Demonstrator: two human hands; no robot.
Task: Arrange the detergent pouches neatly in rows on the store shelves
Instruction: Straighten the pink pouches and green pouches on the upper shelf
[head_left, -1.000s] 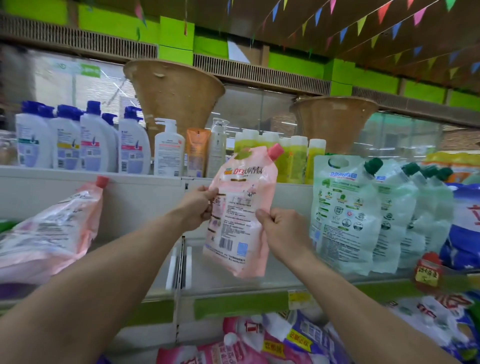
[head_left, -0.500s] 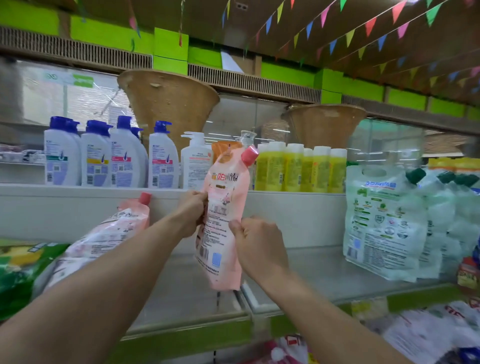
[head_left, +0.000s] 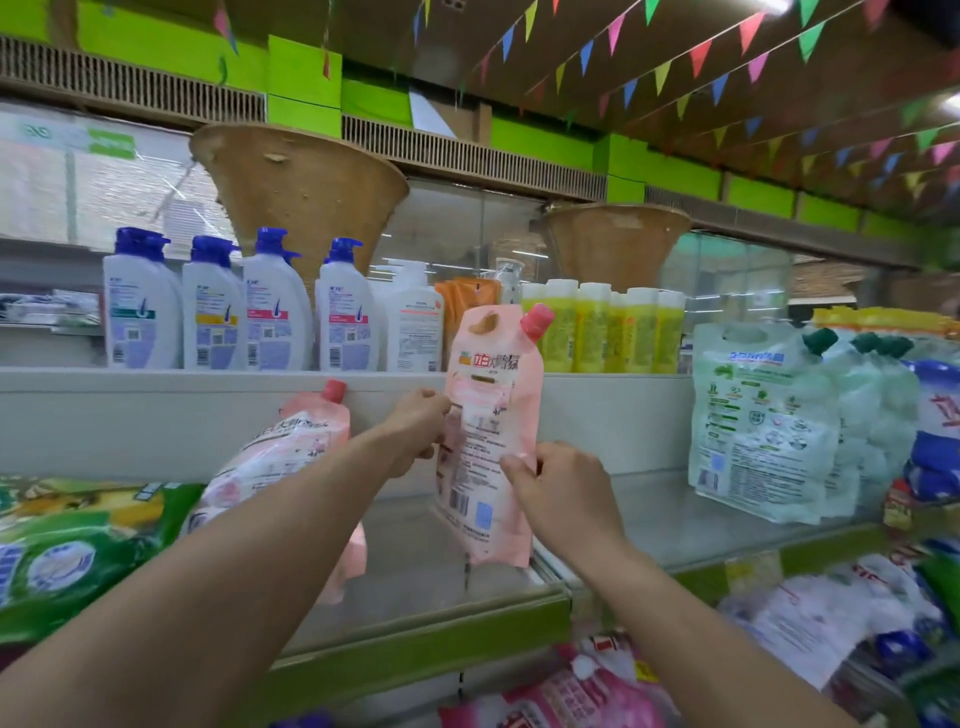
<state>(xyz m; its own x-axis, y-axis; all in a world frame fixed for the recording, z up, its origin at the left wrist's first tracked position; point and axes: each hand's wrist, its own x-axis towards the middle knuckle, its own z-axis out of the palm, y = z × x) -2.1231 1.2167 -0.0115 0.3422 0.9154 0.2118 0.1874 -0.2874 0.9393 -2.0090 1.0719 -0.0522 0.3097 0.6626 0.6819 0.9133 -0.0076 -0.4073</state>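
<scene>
Two hands, one pouch: you hold a pink detergent pouch (head_left: 488, 436) upright at the centre of the frame, its pink cap (head_left: 536, 319) at the upper right corner.
Far left, lower: green detergent bags (head_left: 78, 551) lie on the shelf, partly behind your left forearm.
Upper left: four white pump bottles (head_left: 234, 306) with blue tops stand in a row on the top shelf; just right of them stands a white pump bottle with a white top (head_left: 413, 319).
Left of centre: a second pink pouch (head_left: 280, 452) leans tilted on the middle shelf (head_left: 415, 561), cap toward the upper right; your left arm crosses in front of its lower part.
Left hand (head_left: 418, 428): your fingers are pinched closed on the left edge of the held pouch, about halfway up.
Held pouch: its bottom hangs just above the bare shelf surface; you cannot tell from this view whether it touches.
Right hand (head_left: 558, 493): closed on the pouch's right edge, lower than your left hand, thumb on the printed face.
Behind the pouch: yellow-green bottles (head_left: 613, 332) stand in a row on the top shelf.
Right: white-and-green pouches (head_left: 763, 421) with dark green caps stand in a row on the middle shelf, well apart from the pouch you hold.
Far right: a blue-and-white bag (head_left: 935, 431) sits beside them at the frame edge.
Bottom: more pink pouches (head_left: 561, 696) lie on the shelf below.
</scene>
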